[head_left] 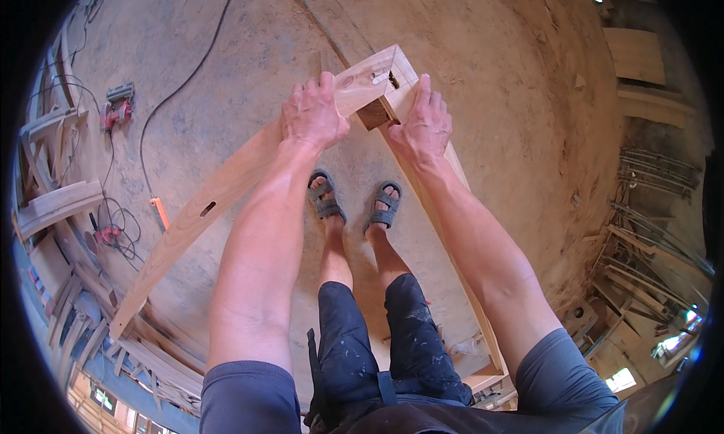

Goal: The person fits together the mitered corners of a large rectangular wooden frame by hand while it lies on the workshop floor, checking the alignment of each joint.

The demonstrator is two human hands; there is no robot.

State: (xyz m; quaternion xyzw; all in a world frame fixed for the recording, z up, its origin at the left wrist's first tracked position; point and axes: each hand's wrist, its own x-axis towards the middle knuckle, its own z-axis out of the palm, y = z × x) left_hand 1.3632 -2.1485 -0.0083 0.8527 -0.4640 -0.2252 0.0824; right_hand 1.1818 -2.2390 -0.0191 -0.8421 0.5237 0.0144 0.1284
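My left hand (311, 116) is wrapped around a long, pale wooden board (178, 230) that slants down to the left. A dark oval slot is cut into this board, and a small hole shows near its low end. Gripping a second wooden piece (406, 66) is my right hand (424, 129), its thumb tucked under and its fingers over the edge. The two pieces come together at an angled corner above my feet, with a dark gap between them. Beneath that corner a brown block-like part (374, 114) shows; whether it is joined to either piece I cannot tell.
A red and grey power tool (117, 108) lies on the dusty floor at left, beside a black cable (188, 95) with an orange end (159, 214). Curved wooden parts (60, 206) are stacked along the left. Scrap boards (641, 283) lie at right. My sandalled feet are below the corner.
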